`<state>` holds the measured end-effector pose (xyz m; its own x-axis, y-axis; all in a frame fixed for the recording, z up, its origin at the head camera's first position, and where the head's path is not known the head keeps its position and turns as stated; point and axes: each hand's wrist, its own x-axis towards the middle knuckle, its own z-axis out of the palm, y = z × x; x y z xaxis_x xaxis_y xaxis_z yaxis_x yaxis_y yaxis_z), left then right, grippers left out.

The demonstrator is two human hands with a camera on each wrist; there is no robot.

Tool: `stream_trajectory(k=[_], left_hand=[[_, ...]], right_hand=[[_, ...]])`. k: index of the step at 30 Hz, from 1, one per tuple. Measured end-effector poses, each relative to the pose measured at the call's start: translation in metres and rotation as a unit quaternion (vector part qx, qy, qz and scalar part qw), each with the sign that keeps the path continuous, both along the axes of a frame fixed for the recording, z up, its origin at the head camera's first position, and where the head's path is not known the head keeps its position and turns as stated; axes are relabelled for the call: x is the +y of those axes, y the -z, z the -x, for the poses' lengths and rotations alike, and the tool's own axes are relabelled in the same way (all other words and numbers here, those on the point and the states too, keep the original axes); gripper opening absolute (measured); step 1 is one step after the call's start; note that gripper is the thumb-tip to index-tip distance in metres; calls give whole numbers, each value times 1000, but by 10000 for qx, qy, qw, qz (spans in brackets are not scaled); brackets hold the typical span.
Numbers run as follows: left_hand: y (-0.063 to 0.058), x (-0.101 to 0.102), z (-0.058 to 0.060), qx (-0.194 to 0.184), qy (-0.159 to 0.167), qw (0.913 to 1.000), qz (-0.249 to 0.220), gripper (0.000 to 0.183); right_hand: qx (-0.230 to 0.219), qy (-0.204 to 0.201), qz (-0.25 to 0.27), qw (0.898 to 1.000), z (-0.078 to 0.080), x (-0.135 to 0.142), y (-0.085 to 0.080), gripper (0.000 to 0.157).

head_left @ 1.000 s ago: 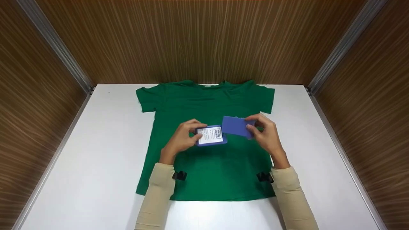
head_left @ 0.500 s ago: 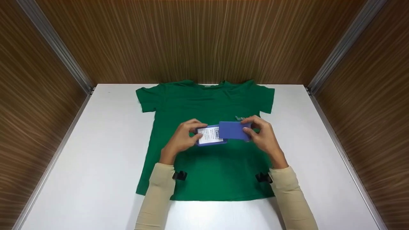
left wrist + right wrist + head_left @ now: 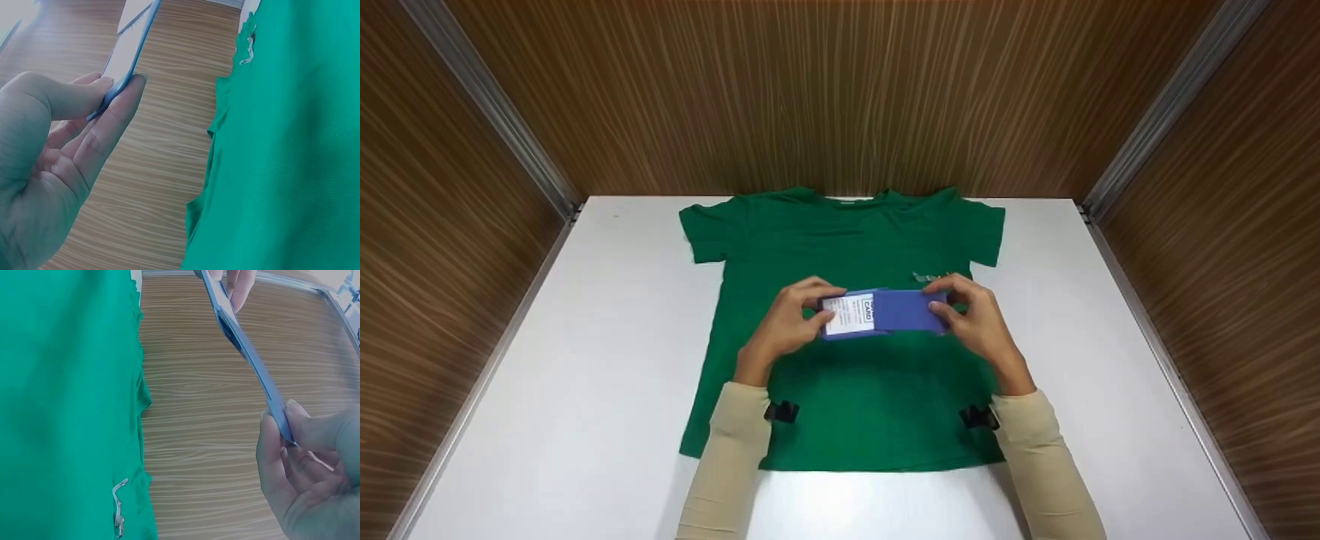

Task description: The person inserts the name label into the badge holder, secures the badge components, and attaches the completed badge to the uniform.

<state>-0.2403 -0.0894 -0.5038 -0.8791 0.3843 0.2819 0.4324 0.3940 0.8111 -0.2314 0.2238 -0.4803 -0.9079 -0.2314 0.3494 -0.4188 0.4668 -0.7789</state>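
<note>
My left hand (image 3: 793, 319) pinches the left end of a blue ID card holder (image 3: 855, 335), thumb on its face. A white printed card (image 3: 847, 313) lies in it, the word "CARD" showing near its right side. Between thumb and fingers, my right hand (image 3: 973, 309) pinches the right end of a flat blue cover (image 3: 907, 310). The cover overlaps the holder's right part and hides that part of the card. Seen edge-on in the right wrist view, the cover (image 3: 260, 374) and holder run almost in one line. Both are held above a green T-shirt (image 3: 847, 412).
The T-shirt lies spread on a white table (image 3: 585, 360). A small silvery clip (image 3: 921, 278) lies on it beyond my right hand, also seen as a metal clip (image 3: 117, 506) in the right wrist view. Wood-grain panels (image 3: 840, 97) stand behind and at both sides.
My right hand has brought the cover left and slightly down, from a tilt at the holder's edge to level and overlapping it. The clip has come into view. My left hand has stayed put.
</note>
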Motion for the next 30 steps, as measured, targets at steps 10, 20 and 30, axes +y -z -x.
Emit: stream_trajectory(k=[10,20,30], left_hand=[[0,-1,0,18,-48,10000,12,33],[0,-2,1,131,51,9999,-97,33],[0,0,0,44,10,10000,22,32]], right_hand=[[26,-15,-89,10000,1,6,0,17],[-115,96,-189,9997,2,5,1,17],[-138,-29,-207,9997,1,4,2,18]])
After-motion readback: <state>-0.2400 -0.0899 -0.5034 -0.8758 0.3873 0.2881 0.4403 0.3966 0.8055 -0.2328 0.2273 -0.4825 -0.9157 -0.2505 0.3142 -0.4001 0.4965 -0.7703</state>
